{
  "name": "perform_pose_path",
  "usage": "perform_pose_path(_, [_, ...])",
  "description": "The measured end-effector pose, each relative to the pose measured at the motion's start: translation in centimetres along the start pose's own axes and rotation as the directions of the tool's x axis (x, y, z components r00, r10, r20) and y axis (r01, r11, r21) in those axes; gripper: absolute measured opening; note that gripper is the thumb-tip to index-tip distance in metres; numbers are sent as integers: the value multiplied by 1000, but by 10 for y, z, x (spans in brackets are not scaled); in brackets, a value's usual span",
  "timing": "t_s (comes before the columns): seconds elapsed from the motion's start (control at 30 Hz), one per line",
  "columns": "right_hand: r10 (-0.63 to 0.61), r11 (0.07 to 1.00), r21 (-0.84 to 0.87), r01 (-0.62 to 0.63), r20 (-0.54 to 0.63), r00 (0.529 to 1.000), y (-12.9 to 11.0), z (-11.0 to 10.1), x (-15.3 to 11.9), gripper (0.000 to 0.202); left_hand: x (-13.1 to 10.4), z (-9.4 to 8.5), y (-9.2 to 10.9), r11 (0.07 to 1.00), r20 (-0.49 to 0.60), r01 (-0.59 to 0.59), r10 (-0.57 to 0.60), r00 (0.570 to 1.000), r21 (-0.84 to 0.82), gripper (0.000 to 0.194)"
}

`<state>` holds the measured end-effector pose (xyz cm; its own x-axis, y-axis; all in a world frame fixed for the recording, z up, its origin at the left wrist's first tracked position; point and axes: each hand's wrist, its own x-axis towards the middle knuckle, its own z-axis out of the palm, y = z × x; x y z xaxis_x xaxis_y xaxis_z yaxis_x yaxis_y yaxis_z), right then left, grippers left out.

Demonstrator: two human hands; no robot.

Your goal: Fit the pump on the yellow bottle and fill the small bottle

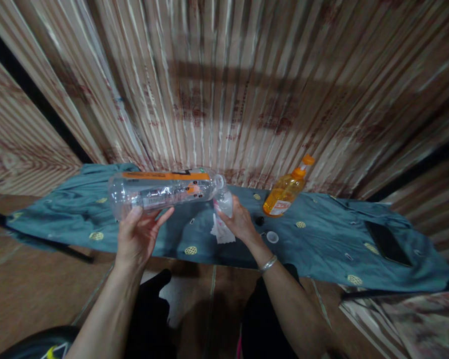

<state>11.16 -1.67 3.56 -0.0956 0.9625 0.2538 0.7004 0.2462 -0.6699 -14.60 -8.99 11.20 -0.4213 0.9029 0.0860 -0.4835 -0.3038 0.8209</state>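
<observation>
My left hand (139,233) is closed around the base end of a large clear plastic bottle (160,192) with an orange and grey label. The bottle lies tilted nearly level, its open mouth to the right, over the top of a smaller clear bottle (225,201). Around that smaller bottle my right hand (239,219) is wrapped, keeping it upright. A white, ragged-edged paper or tissue (223,235) shows beneath it. Whether the two bottle mouths touch, I cannot tell. Any liquid inside the large bottle is hard to make out.
On the teal patterned cloth (322,249) to the right stands a bottle of orange liquid (284,192) with an orange pump top. Nearer lie a small black cap (260,220) and a white round cap (272,237). A dark phone (387,243) rests farther right. Corrugated sheeting (224,89) rises behind.
</observation>
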Motion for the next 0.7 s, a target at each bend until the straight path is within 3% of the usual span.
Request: perform_pose_path(0.7, [-25, 1000, 12, 25, -16, 1000, 1, 1, 0, 60, 0, 1, 0, 1000, 7, -14, 14, 1000, 11, 47])
